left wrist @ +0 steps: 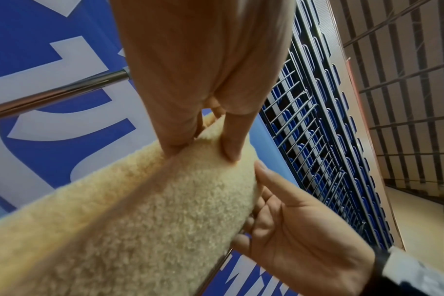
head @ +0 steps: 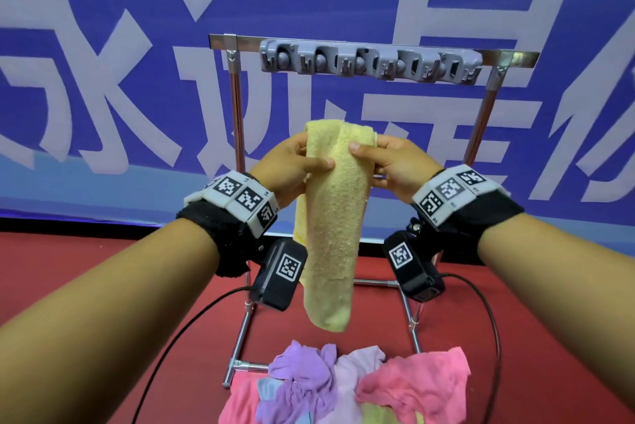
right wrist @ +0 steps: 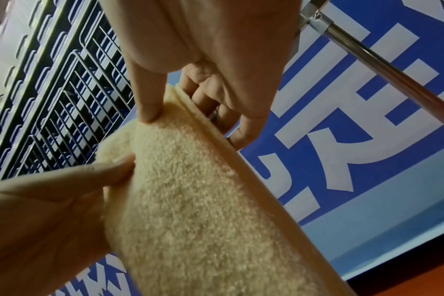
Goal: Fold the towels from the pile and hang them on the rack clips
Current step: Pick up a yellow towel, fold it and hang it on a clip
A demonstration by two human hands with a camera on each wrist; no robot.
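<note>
At the centre of the head view, both hands, left hand (head: 290, 162) and right hand (head: 388, 162), are pinching the yellow towel (head: 331, 227) near its top fold; it is hanging soft, light and floppy, so gripping that doubled edge looks best.

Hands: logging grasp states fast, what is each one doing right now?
Left hand: pinches the folded yellow towel near its top, thumb in front.
Right hand: pinches the same towel's opposite edge.

Pale yellow towel (head: 335, 217); pink, lilac, blue pile (head: 347, 389); grey clips (head: 371, 61); red table (head: 103, 286).
</note>
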